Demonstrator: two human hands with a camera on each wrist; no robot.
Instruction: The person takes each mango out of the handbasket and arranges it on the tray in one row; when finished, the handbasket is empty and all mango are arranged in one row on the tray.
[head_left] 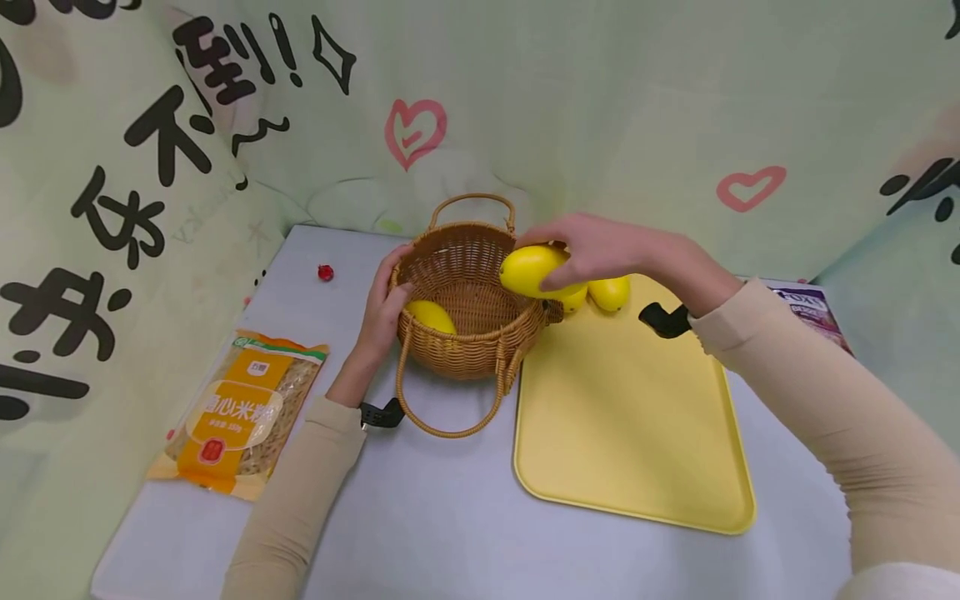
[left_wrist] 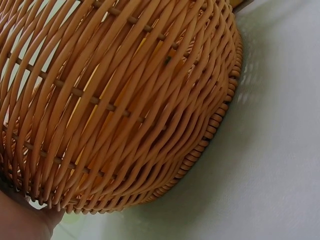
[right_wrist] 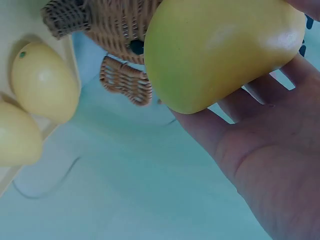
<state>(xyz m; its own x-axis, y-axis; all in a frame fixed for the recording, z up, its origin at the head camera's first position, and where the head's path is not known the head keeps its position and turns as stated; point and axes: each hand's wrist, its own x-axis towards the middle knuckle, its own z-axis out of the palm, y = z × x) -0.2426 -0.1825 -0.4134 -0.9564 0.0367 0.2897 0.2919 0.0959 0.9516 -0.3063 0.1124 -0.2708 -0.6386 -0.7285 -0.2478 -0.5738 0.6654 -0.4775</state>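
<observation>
Left hand [head_left: 384,308]: grip clamped on the left rim of the wicker basket [head_left: 457,357]; one yellow fruit [head_left: 431,316] inside, toward the left. Held fruit [head_left: 527,271] at the basket's right rim, long axis roughly crosswise, free end toward the opening; rim contact unclear. Right hand [head_left: 596,246], the nearer one, grip clamped on its right part. Yellow tray [head_left: 630,417] rightmost, two more fruits [head_left: 609,293] at its far left corner.
</observation>
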